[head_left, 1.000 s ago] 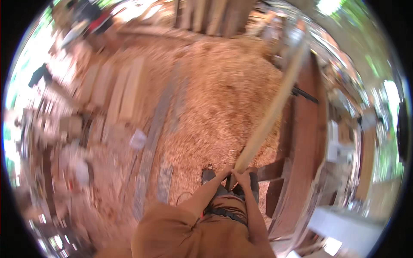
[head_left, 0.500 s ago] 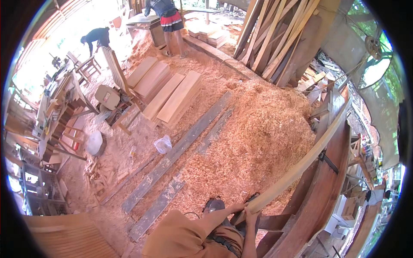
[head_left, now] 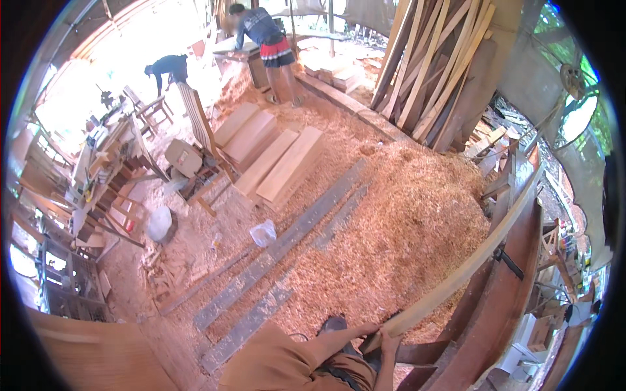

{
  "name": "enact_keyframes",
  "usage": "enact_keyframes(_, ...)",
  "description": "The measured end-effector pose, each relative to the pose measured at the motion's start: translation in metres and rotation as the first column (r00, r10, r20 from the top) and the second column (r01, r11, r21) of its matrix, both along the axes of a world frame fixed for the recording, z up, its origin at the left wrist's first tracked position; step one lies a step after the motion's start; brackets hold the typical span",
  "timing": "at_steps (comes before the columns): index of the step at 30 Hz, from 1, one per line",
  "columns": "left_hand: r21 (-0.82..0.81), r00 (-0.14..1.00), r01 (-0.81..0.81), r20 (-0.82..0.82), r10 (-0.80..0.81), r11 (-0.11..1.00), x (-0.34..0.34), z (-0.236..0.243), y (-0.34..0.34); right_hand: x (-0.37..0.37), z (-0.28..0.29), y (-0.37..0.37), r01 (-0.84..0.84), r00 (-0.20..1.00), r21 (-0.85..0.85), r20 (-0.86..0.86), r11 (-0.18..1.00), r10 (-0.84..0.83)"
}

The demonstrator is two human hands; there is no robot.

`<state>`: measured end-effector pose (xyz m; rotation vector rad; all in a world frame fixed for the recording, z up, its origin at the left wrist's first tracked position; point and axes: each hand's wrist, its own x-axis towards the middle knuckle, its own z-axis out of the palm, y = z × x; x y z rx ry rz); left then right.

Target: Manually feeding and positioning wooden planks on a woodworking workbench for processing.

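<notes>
My left hand (head_left: 369, 330) and my right hand (head_left: 390, 341) are closed around the near end of a long pale wooden board (head_left: 450, 281) low at the bottom right. The board slants up and right over a long reddish-brown timber piece (head_left: 497, 306), which has a black clamp-like bar (head_left: 508, 262) on it. A mound of shavings (head_left: 417, 231) lies beyond my hands, beside the board.
A person in red-striped shorts (head_left: 267, 45) bends over a bench; another in dark clothes (head_left: 171, 67) stoops farther left. Planks (head_left: 288, 164) lie on the floor near grey strips (head_left: 280, 244). Leaning boards (head_left: 427, 72) stand at the back. Chairs and cluttered benches (head_left: 104, 169) line the left.
The view has swung and steadied, so the room now sits higher to the left. My hands on the board appear slightly lower and further right. The person in shorts is bent further over the bench.
</notes>
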<state>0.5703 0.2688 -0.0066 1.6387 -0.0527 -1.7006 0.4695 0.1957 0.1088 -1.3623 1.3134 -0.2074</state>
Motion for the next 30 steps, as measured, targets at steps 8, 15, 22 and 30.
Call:
enact_keyframes(8,-0.002,0.995,0.091,-0.049,-0.091,0.996,0.009,0.005,0.008,-0.003,-0.029,-0.003,-0.044,0.993,-0.056,0.108,0.997,0.05)
enact_keyframes(15,-0.026,0.989,0.146,-0.029,-0.147,0.989,0.013,0.012,0.011,-0.01,-0.043,-0.009,-0.058,0.994,-0.07,0.088,0.996,0.064)
enact_keyframes(22,-0.077,0.985,0.171,0.029,-0.169,0.982,0.018,0.018,0.008,-0.017,-0.072,-0.023,-0.062,0.983,-0.13,0.164,0.99,0.083)
enact_keyframes(30,-0.147,0.977,0.144,0.178,-0.117,0.979,0.017,0.025,0.003,-0.009,-0.037,-0.008,-0.028,0.993,-0.032,0.111,0.999,0.031)
